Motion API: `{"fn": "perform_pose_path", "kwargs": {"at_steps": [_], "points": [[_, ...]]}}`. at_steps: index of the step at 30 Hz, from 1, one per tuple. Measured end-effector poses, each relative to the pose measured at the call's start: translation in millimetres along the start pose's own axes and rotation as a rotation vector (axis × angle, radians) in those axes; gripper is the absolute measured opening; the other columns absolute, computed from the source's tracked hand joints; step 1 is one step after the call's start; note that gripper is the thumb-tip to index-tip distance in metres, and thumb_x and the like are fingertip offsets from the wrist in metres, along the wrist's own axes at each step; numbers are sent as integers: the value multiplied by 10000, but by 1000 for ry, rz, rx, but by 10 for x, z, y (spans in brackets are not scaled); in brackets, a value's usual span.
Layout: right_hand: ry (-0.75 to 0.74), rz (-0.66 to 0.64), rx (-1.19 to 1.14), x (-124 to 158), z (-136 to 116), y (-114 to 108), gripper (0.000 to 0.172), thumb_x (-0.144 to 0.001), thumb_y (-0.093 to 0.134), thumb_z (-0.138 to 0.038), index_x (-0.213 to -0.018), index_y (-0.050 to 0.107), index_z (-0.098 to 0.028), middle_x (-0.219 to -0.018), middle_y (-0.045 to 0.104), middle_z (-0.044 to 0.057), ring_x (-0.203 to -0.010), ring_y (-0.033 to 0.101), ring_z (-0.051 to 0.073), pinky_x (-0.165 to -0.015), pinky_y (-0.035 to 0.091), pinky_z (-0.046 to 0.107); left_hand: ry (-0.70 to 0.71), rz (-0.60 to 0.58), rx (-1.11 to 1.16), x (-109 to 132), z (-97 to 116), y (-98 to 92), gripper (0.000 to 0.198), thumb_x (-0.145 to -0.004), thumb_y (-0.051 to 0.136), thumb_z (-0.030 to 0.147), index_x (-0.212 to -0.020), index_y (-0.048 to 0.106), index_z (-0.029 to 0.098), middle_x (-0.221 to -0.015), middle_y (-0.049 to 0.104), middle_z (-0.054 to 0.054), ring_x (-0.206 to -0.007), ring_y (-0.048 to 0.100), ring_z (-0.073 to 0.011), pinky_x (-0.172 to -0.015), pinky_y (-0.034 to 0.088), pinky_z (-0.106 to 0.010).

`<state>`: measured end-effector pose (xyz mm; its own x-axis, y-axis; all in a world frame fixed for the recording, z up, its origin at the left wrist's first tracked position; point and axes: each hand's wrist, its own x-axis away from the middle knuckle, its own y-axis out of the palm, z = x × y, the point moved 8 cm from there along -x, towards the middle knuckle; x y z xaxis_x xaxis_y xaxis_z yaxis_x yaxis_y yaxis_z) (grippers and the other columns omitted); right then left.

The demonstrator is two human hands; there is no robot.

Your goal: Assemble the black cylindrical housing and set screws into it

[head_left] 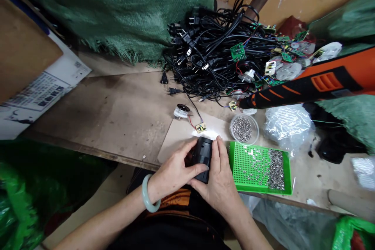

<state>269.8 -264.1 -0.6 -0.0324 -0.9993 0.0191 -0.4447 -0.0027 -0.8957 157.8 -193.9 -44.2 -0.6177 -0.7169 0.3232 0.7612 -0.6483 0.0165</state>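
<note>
Between my two hands, at the front edge of the bench, is a black plastic housing. My left hand, with a pale green bangle above it, grips the housing from the left, thumb across its face. On the other side my right hand closes round it, fingers along its right edge. Just beyond lies a small yellow circuit board, wired to a white motor part with a dark disc. To the right of my right hand sits a green perforated tray holding many small screws.
Behind the tray stands a clear round tub of screws. An orange and black power tool reaches in from the right. Black plug cords with circuit boards are heaped at the back. A carton stands left; a clear plastic bag lies right.
</note>
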Motion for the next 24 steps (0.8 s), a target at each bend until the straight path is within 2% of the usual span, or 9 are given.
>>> {"fn": "perform_pose_path", "kwargs": {"at_steps": [3, 7, 18, 21, 24], "points": [[10, 13, 1, 15, -3, 9, 1204, -888, 757, -443, -1672, -109, -155, -1735, 21, 233, -1605, 136, 448, -1202, 379, 709, -2, 22, -6, 3, 19, 12, 698, -842, 796, 309, -1489, 538, 253, -1352, 684, -84, -1233, 651, -290, -1127, 519, -499], [19, 22, 21, 37, 13, 0, 1135, -902, 710, -395, -1675, -84, -152, -1731, 56, 228, -1594, 184, 446, -1197, 392, 703, 1, 32, -30, 6, 69, 39, 708, -847, 790, 312, -1500, 530, 228, -1412, 647, -119, -1299, 616, -320, -1175, 474, -541], [-2, 82, 21, 17, -47, -7, 1126, -878, 702, -368, -1673, -60, -135, -1720, 96, 243, -1584, 211, 450, -1184, 406, 706, 67, 35, -65, 29, 95, 48, 674, -893, 736, 311, -1521, 504, 230, -1436, 617, -143, -1330, 599, -330, -1186, 462, -561], [-1, 101, 10, 5, -90, 7, 1107, -874, 666, -278, -1671, -87, -126, -1734, 55, 234, -1605, 149, 438, -1212, 367, 705, 111, 59, -164, 47, 156, 85, 651, -983, 614, 357, -1583, 404, 216, -1549, 507, -165, -1446, 494, -330, -1237, 392, -569], [29, 91, -103, 34, -56, 60, 1144, -862, 646, -189, -1657, -175, -153, -1750, -58, 209, -1623, 38, 414, -1242, 310, 700, 150, 70, -265, 58, 199, 167, 616, -1057, 468, 394, -1626, 308, 218, -1615, 414, -168, -1522, 393, -313, -1274, 324, -575]]}}
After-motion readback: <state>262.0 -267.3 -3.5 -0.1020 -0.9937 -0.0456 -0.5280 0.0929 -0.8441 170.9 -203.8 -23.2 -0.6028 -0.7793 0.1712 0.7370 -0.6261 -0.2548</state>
